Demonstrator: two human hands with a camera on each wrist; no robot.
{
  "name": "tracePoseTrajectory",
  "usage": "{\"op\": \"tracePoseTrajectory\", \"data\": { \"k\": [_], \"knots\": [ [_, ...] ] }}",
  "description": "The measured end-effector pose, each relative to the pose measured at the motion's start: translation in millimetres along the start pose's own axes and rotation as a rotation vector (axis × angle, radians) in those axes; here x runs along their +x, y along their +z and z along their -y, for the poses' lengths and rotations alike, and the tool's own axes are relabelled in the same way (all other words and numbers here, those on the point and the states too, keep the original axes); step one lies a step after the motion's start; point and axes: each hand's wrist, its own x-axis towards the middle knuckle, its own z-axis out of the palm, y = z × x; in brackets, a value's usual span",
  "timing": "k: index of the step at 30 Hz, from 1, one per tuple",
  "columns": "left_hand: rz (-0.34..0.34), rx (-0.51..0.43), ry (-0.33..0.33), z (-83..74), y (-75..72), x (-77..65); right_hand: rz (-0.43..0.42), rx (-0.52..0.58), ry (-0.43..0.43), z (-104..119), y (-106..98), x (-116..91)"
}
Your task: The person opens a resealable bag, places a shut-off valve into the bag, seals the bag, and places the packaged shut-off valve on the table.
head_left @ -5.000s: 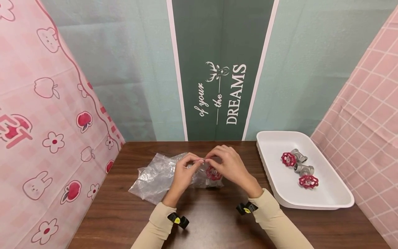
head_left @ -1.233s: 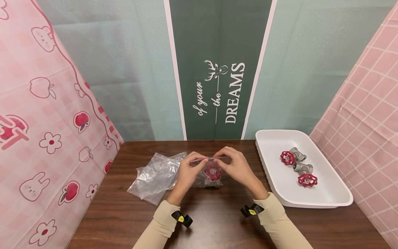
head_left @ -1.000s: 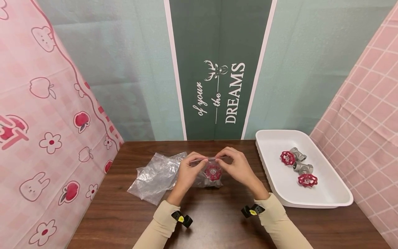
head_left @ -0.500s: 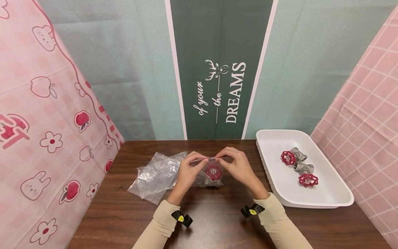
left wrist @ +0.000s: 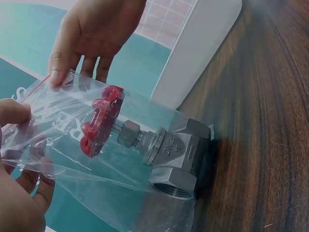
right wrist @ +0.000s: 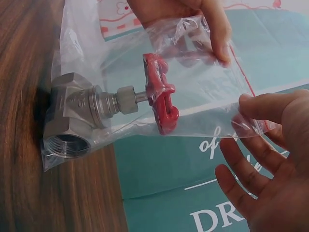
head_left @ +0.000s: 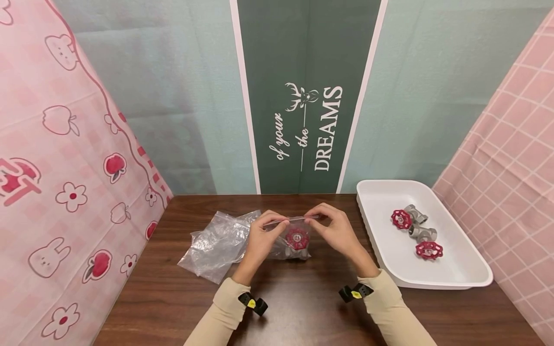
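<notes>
A clear zip bag (right wrist: 207, 111) with a red line along its top stands between my hands, a gate valve inside it. The valve (left wrist: 174, 150) has a grey metal body with threaded ends, resting low by the tabletop, and a red handwheel (right wrist: 161, 94) above. My left hand (head_left: 261, 236) pinches the bag's top edge on the left between thumb and fingers. Farther right along that edge, my right hand (head_left: 337, 231) pinches the seal strip, thumb on the near side, its other fingers spread behind the film.
More clear plastic bags (head_left: 216, 247) lie crumpled on the brown wooden table (head_left: 298, 312), left of my left hand. To the right, a white tray (head_left: 459, 266) holds two similar valves (head_left: 421, 234) with red handwheels. Fabric walls surround the table at the back and sides.
Five seconds ago both hands met at the bag's top edge; now they are apart. The right hand has slid rightward along the seal, lately a little more, while the left stays nearly still.
</notes>
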Motion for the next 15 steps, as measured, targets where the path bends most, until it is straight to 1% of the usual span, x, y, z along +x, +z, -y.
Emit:
{"op": "tracePoseTrajectory", "data": {
  "k": [4, 11, 15],
  "knots": [
    [0.004, 0.006, -0.003, 0.3, -0.7, -0.5, 0.001, 0.015, 0.001, -1.3, 0.0, -0.7],
    [0.011, 0.005, -0.004, 0.7, -0.5, -1.4, -0.019, 0.006, -0.051, -3.2, 0.7, -0.8],
    [0.008, -0.001, -0.004, 0.5, -0.7, -1.2, -0.027, 0.002, -0.053, -3.2, 0.8, -0.4]
  ]
}}
